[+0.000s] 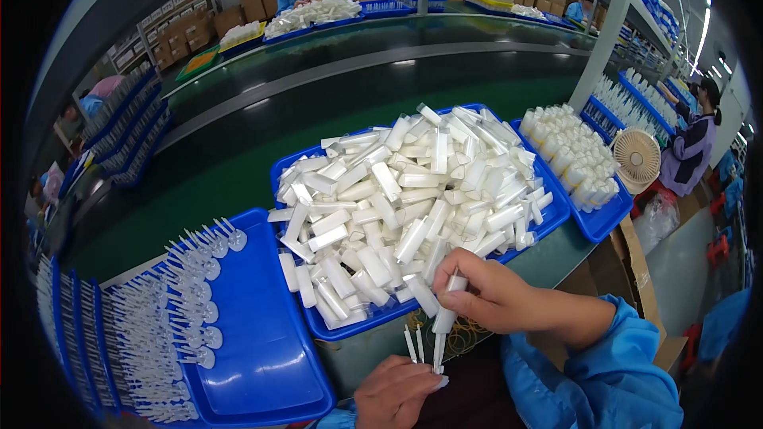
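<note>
Right hand (pixel 497 298) grip pinching small white plastic tube (pixel 447 314) above tabletop edge, near blue plastic tray (pixel 556 218) of same tubes. Left hand (pixel 397 389) grip closed on thin white sticks (pixel 425 345). Likely light, stiff, smooth; best pinched mid-body.

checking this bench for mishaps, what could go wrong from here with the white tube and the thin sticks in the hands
1. The right hand pinches a white plastic tube over thin white sticks bunched in the left hand; some splay out and could slip free.
2. The heap of white plastic tubes rises above the rim of its blue plastic tray, so a nudge might spill pieces off the near edge.
</note>
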`<act>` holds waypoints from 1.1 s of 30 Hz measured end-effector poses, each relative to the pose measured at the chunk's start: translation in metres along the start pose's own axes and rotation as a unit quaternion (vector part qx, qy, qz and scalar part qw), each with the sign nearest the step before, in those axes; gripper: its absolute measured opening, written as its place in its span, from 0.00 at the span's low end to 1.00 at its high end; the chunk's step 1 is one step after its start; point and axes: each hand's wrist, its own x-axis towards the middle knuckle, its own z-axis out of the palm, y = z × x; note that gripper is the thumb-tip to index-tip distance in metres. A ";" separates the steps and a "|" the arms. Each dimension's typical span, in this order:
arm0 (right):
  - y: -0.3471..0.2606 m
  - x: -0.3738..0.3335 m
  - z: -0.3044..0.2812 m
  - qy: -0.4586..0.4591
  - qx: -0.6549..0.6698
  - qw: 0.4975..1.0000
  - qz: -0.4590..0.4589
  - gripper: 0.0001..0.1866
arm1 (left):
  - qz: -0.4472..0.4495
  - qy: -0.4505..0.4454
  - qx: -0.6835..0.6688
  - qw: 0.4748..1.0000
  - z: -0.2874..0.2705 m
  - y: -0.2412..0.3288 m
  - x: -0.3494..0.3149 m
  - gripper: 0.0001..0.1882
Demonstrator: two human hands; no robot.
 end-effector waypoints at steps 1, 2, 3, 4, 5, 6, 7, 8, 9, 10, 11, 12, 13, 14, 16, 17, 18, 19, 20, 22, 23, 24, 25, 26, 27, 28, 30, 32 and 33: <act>-0.004 -0.005 -0.002 0.005 -0.069 0.997 -0.031 0.08 | -0.018 0.009 -0.012 1.000 0.000 0.002 0.002 0.07; -0.006 -0.008 -0.003 0.009 -0.138 0.988 -0.063 0.08 | 0.007 0.004 -0.004 1.000 0.000 0.000 0.001 0.07; -0.006 -0.009 -0.002 0.001 -0.103 0.994 -0.048 0.08 | 0.033 -0.001 0.004 0.999 0.000 -0.003 0.000 0.07; -0.006 -0.011 -0.001 -0.006 -0.068 0.997 -0.033 0.07 | 0.060 -0.007 0.012 0.998 0.000 -0.006 -0.001 0.08; -0.006 -0.012 -0.001 -0.014 -0.033 0.999 -0.017 0.07 | 0.080 -0.005 0.011 0.997 0.001 -0.009 -0.002 0.08; -0.005 -0.012 -0.002 -0.036 -0.015 0.999 -0.001 0.07 | 0.100 -0.002 0.011 0.995 0.003 -0.012 -0.004 0.08; -0.004 -0.011 -0.003 -0.058 0.003 0.998 0.015 0.07 | 0.120 0.000 0.011 0.993 0.003 -0.014 -0.005 0.09; -0.004 -0.010 -0.005 -0.080 0.021 0.996 0.031 0.07 | 0.120 -0.007 0.003 0.993 0.002 -0.015 -0.005 0.09; -0.006 -0.010 -0.007 -0.100 0.023 0.994 0.039 0.07 | 0.120 -0.015 -0.004 0.993 0.001 -0.015 -0.005 0.10; -0.010 -0.009 -0.009 -0.120 0.025 0.991 0.047 0.07 | 0.121 -0.022 -0.012 0.992 -0.001 -0.015 -0.006 0.10; -0.013 -0.008 -0.010 -0.139 0.027 0.988 0.054 0.07 | 0.133 -0.029 -0.014 0.991 -0.002 -0.017 -0.006 0.10; -0.011 -0.007 -0.007 -0.115 -0.061 0.991 -0.019 0.08 | 0.146 -0.036 -0.015 0.989 -0.003 -0.018 -0.007 0.10; -0.007 -0.006 -0.003 -0.088 -0.149 0.981 -0.091 0.08 | 0.158 -0.043 -0.018 0.986 -0.004 -0.020 -0.007 0.10; -0.005 -0.005 -0.001 -0.061 -0.234 0.957 -0.163 0.08 | 0.159 -0.041 -0.018 0.986 -0.004 -0.020 -0.007 0.10; -0.015 -0.007 0.000 -0.129 -0.096 0.986 -0.046 0.08 | 0.159 -0.034 -0.016 0.987 -0.006 -0.020 -0.008 0.09; -0.019 -0.006 0.000 -0.162 -0.025 0.986 0.013 0.07 | 0.153 -0.034 -0.023 0.987 -0.007 -0.020 -0.009 0.10; -0.018 -0.005 -0.001 -0.204 0.011 0.977 0.064 0.07 | 0.147 -0.034 -0.029 0.988 -0.009 -0.019 -0.010 0.10; -0.015 -0.005 0.001 -0.178 -0.047 0.983 0.012 0.07 | 0.142 -0.036 -0.039 0.988 -0.010 -0.018 -0.010 0.10; -0.011 -0.007 0.005 -0.151 -0.104 0.982 -0.041 0.07 | 0.133 -0.028 -0.041 0.990 -0.010 -0.017 -0.010 0.09; -0.004 -0.009 0.012 -0.132 -0.143 0.975 -0.104 0.06 | 0.118 -0.013 -0.045 0.992 -0.008 -0.016 -0.010 0.07; -0.001 -0.009 0.014 -0.141 -0.125 0.975 -0.115 0.06 | 0.082 0.030 -0.070 0.994 -0.004 -0.017 -0.015 0.07; 0.001 -0.010 0.017 -0.149 -0.107 0.975 -0.125 0.06 | 0.047 0.072 -0.095 0.992 0.003 -0.019 -0.025 0.06; 0.002 -0.011 0.022 -0.145 -0.109 0.974 -0.134 0.05 | 0.010 0.114 -0.119 0.986 0.006 -0.017 -0.026 0.06; 0.003 -0.013 0.028 -0.141 -0.110 0.974 -0.142 0.05 | 0.027 0.091 -0.064 0.993 -0.001 -0.018 -0.026 0.08; 0.004 -0.015 0.031 -0.137 -0.112 0.973 -0.150 0.04 | 0.036 0.079 -0.044 0.995 -0.003 -0.019 -0.026 0.09; 0.005 -0.016 0.033 -0.139 -0.111 0.973 -0.148 0.04 | 0.044 0.068 -0.024 0.996 -0.006 -0.019 -0.027 0.09; 0.006 -0.016 0.035 -0.147 -0.114 0.972 -0.143 0.05 | 0.038 0.061 -0.017 0.997 -0.006 -0.017 -0.029 0.09; 0.005 -0.015 0.036 -0.147 -0.117 0.973 -0.136 0.05 | 0.009 0.066 -0.042 0.997 -0.004 -0.014 -0.032 0.09; 0.004 -0.015 0.036 -0.144 -0.121 0.973 -0.132 0.06 | -0.011 0.076 -0.064 0.995 -0.002 -0.013 -0.033 0.09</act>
